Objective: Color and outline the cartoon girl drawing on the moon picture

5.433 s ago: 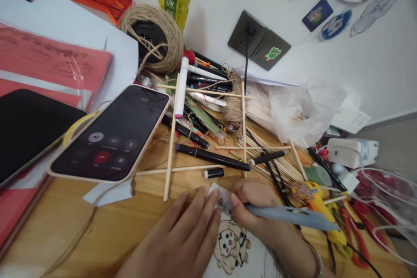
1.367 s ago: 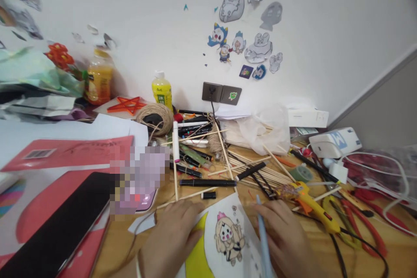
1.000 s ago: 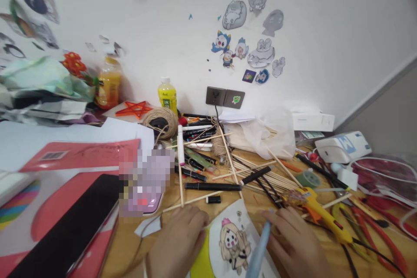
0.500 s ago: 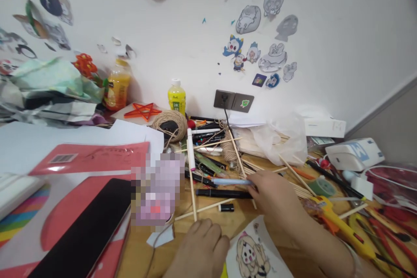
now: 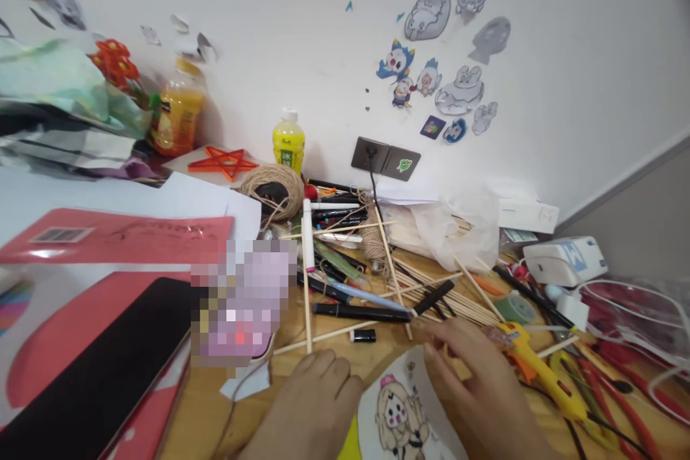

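My left hand [image 5: 318, 402] rests on the table with its fingers curled, at the left edge of a paper with a cartoon girl drawing [image 5: 396, 413]. Whatever may be under or within those fingers is hidden. A strip of yellow [image 5: 350, 442] shows between that hand and the paper. My right hand [image 5: 474, 381] is over the paper's right side, fingers apart, holding nothing visible. Beyond its fingertips lie a light blue pen [image 5: 371, 295], a dark marker [image 5: 361, 312] and a short black cap [image 5: 362, 336].
Wooden sticks [image 5: 458, 309], markers and a twine roll [image 5: 277, 190] clutter the table's back. A yellow glue gun [image 5: 544, 366] and a green spool [image 5: 516, 307] lie right. A black phone-like slab [image 5: 108, 366] lies on red packets at left. Bottles [image 5: 288, 140] stand by the wall.
My right hand has let go of the light blue pen and come back toward the drawing. The pen now lies among the markers. The view has shifted slightly; my left hand stays beside the paper.
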`<state>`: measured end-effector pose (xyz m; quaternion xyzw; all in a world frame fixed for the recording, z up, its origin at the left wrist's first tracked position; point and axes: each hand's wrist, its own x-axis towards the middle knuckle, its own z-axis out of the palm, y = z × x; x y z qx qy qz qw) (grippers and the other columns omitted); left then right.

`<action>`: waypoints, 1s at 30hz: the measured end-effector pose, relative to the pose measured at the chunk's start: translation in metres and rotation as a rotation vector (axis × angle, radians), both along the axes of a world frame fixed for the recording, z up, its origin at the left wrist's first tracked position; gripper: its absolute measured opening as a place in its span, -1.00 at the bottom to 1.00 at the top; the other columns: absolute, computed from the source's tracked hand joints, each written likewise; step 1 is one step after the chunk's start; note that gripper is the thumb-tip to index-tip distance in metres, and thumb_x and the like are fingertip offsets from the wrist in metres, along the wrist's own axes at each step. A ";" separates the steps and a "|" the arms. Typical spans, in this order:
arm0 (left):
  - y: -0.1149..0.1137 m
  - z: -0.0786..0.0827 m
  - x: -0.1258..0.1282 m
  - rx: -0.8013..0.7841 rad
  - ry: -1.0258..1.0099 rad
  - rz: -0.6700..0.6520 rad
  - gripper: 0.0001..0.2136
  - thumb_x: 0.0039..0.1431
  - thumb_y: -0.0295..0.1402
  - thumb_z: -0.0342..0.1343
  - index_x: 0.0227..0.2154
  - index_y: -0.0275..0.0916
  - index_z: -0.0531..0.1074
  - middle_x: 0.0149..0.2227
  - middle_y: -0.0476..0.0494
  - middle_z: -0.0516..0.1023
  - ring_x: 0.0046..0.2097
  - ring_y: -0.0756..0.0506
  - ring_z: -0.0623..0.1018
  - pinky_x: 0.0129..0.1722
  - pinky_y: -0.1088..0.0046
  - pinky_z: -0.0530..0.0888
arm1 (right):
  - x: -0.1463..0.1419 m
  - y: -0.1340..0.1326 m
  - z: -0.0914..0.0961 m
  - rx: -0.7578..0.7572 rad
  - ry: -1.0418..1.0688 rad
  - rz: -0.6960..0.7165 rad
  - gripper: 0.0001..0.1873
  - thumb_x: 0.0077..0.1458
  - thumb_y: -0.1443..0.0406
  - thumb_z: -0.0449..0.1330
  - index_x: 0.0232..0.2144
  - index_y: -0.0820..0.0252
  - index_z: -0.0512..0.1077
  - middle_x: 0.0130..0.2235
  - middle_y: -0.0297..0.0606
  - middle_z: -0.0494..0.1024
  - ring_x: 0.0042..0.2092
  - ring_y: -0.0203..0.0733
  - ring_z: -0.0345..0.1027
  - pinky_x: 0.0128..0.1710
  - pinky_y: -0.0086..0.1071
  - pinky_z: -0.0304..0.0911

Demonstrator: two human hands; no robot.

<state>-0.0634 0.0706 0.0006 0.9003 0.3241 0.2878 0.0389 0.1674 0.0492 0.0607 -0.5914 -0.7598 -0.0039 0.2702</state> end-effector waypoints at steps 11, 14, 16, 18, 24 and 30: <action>0.003 0.019 -0.005 0.015 0.091 -0.004 -0.79 0.18 -0.56 -0.13 -0.47 -0.20 0.32 -0.46 -0.06 0.42 -0.42 -0.10 0.40 -0.42 0.39 0.32 | -0.008 -0.020 -0.023 -0.257 -0.083 0.061 -0.70 0.13 0.39 0.08 -0.12 0.14 0.50 -0.35 -0.22 0.60 -0.30 -0.12 0.49 -0.31 -0.33 0.38; 0.005 0.024 -0.006 0.043 0.093 -0.009 -0.77 0.20 -0.55 -0.16 -0.48 -0.19 0.32 -0.49 -0.06 0.42 -0.43 -0.12 0.41 -0.46 0.39 0.33 | -0.007 -0.021 -0.018 -0.378 -0.080 -0.025 -0.67 0.11 0.41 0.08 -0.13 0.11 0.52 -0.26 -0.21 0.64 -0.23 -0.11 0.51 -0.23 -0.32 0.37; 0.006 0.026 -0.006 0.066 0.081 -0.022 -0.75 0.23 -0.53 -0.20 -0.47 -0.18 0.32 -0.49 -0.06 0.42 -0.43 -0.12 0.42 -0.48 0.39 0.34 | -0.005 -0.021 -0.014 -0.419 -0.080 -0.062 -0.67 0.11 0.41 0.07 -0.13 0.10 0.53 -0.24 -0.21 0.64 -0.21 -0.11 0.51 -0.20 -0.32 0.36; 0.007 0.028 -0.006 0.074 0.057 -0.029 -0.73 0.26 -0.50 -0.23 -0.46 -0.18 0.32 -0.50 -0.05 0.42 -0.45 -0.11 0.43 -0.49 0.39 0.36 | -0.004 -0.021 -0.011 -0.446 -0.067 -0.064 -0.67 0.12 0.41 0.06 -0.14 0.08 0.54 -0.23 -0.22 0.65 -0.20 -0.13 0.51 -0.20 -0.36 0.35; 0.003 0.035 -0.005 0.020 0.037 -0.006 -0.72 0.30 -0.47 -0.25 -0.47 -0.19 0.30 -0.50 -0.06 0.42 -0.45 -0.09 0.46 -0.51 0.43 0.38 | 0.002 -0.022 -0.014 -0.415 0.009 -0.057 -0.64 0.15 0.40 -0.01 -0.16 0.13 0.54 -0.17 -0.16 0.64 -0.16 -0.09 0.51 -0.16 -0.28 0.37; -0.004 0.036 -0.006 0.026 0.015 -0.016 -0.77 0.27 -0.48 -0.17 -0.47 -0.20 0.29 -0.49 -0.06 0.40 -0.45 -0.07 0.43 -0.51 0.45 0.36 | -0.013 -0.012 0.000 -0.281 0.082 0.032 -0.66 0.17 0.35 -0.04 -0.19 0.15 0.52 -0.34 -0.18 0.61 -0.35 -0.13 0.48 -0.35 -0.34 0.38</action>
